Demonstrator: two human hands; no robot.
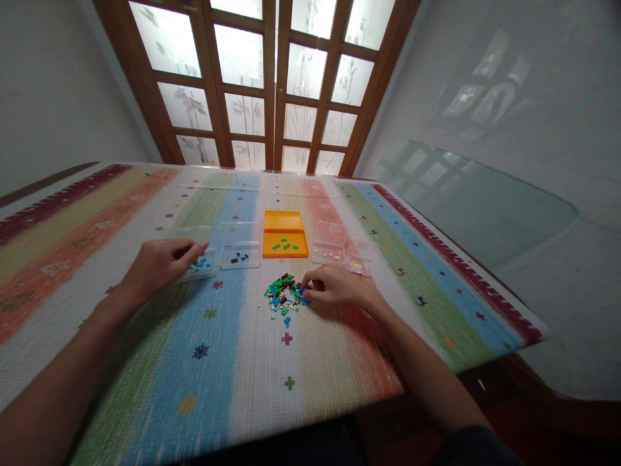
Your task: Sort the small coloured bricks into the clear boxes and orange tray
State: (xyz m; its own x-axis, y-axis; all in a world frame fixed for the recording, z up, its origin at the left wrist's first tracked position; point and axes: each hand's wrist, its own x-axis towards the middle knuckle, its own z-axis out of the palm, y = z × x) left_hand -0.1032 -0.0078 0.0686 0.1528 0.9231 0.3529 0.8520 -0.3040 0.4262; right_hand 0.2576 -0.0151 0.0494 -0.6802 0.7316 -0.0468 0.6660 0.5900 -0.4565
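Observation:
My left hand is over a clear plastic box that holds several small blue bricks. Its thumb and fingers are pressed together, and whatever is between them is too small to make out. At the right edge of a mixed pile of tiny toy bricks is my right hand, its fingers curled into a pinch. Green, blue, brown and white pieces make up the pile. A blue piece shows by the right fingertips, but I cannot tell whether it is gripped.
An open orange case with several green bricks lies beyond the pile. On its left is a clear box of dark brown pieces. Clear boxes with pale pieces sit to its right. A striped cloth covers the table.

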